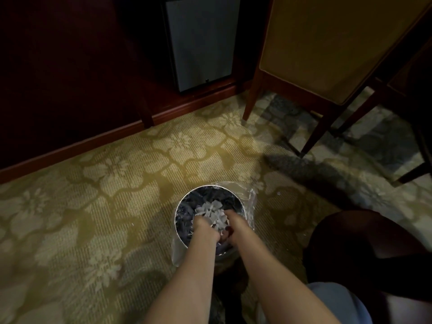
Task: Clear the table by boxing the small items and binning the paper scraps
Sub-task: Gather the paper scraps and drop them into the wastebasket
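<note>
2 bare arms (194,277) reach down from the bottom of the view, with a bit of blue cloth (339,302) beside them on the right. Both hands are inside a round bin (187,199) that stands on the flowery yellow carpet (117,183). A clear plastic bag (251,206) lines the bin and folds over its rim. White paper scraps (214,212) sit in a heap in the bin, right between the 2 hands. The left hand (205,226) has its fingers curled round some of the scraps. The right hand (233,222) touches the heap from the other side, but I cannot tell if it is open or closed. A dark round thing (350,242) sits near the bin on the right. Farther back stand a wooden chair (327,43) with a yellow back and a small grey fridge (201,43) against the dark wall.
</note>
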`<state>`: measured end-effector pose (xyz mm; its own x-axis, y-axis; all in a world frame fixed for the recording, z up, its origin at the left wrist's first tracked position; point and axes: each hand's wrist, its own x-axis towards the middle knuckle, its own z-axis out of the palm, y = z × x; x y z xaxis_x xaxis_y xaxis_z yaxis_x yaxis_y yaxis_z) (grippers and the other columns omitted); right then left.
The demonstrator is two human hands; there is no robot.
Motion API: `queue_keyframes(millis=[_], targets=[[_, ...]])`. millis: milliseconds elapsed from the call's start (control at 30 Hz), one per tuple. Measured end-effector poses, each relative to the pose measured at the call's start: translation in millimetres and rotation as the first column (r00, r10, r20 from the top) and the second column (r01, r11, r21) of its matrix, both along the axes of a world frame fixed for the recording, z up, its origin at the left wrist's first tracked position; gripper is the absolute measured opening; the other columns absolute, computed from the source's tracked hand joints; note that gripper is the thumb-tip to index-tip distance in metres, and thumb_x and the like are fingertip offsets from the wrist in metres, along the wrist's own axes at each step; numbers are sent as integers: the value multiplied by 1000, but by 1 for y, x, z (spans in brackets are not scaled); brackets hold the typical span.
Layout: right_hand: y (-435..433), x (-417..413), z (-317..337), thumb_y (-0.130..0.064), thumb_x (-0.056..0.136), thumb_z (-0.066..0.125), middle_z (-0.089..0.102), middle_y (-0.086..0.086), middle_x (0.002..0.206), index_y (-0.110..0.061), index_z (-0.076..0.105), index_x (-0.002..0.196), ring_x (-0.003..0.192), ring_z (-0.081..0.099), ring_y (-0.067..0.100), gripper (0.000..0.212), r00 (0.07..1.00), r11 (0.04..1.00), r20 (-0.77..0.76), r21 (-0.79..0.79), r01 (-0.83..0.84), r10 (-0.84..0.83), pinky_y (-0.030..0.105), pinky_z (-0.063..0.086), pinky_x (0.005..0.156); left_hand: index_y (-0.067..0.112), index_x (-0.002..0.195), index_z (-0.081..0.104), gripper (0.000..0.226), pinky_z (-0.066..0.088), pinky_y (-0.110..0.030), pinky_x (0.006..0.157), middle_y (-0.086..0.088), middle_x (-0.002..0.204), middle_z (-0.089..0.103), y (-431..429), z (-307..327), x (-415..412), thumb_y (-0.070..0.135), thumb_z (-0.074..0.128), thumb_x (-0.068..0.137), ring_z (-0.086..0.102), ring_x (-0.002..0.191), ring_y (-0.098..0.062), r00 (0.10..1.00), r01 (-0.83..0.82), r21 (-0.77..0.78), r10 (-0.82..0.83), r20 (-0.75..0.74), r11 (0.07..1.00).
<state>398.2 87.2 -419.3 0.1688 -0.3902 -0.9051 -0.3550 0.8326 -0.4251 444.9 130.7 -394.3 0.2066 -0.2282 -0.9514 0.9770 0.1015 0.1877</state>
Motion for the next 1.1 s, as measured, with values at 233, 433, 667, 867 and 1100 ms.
queue_keyframes(millis=[233, 433, 667, 867, 1100], targets=[[-2, -10, 20, -26, 96, 39, 46, 10, 50, -12, 48, 92, 43, 46, 18, 18, 999, 998, 11, -40, 38, -38, 23, 42, 45, 1, 136, 45, 53, 39, -43, 104, -18, 138, 48, 6, 16, -1, 34, 22, 101, 47, 126, -34, 991, 21, 19, -23, 133, 1000], [-4, -25, 41, -32, 100, 34, 39, 5, 46, -11, 42, 80, 48, 36, 18, 30, 997, 999, 74, -35, 39, -36, 29, 38, 49, 3, 147, 24, 55, 26, -39, 114, -15, 153, 25, 13, 39, -4, 35, 22, 103, 27, 141, -28, 988, 15, 31, -20, 156, 999], [-2, -27, 84, -34, 102, 27, 58, 20, 109, -13, 45, 126, 94, 57, 28, 38, 984, 996, 171, -69, 59, -46, 40, 44, 89, 15, 133, 45, 41, 26, -34, 111, -10, 147, 39, 16, 75, -7, 29, 24, 101, 40, 131, -20, 967, 87, 27, -91, 239, 996], [-10, -35, 131, -31, 101, 24, 51, 7, 82, -13, 48, 104, 73, 51, 22, 30, 976, 981, 219, -188, 44, -2, 32, 39, 63, 13, 142, 38, 46, 24, -34, 111, -9, 146, 41, 11, 115, -7, 29, 20, 102, 36, 136, -23, 932, 171, -64, -140, 335, 983], [-13, -45, 197, -32, 102, 22, 59, 13, 105, -11, 52, 102, 88, 52, 25, 36, 946, 949, 314, -315, 28, 77, 36, 45, 86, 14, 135, 47, 42, 29, -35, 108, -7, 139, 50, 5, 176, -16, 26, 24, 102, 43, 132, -22, 892, 204, -153, -119, 437, 967]])
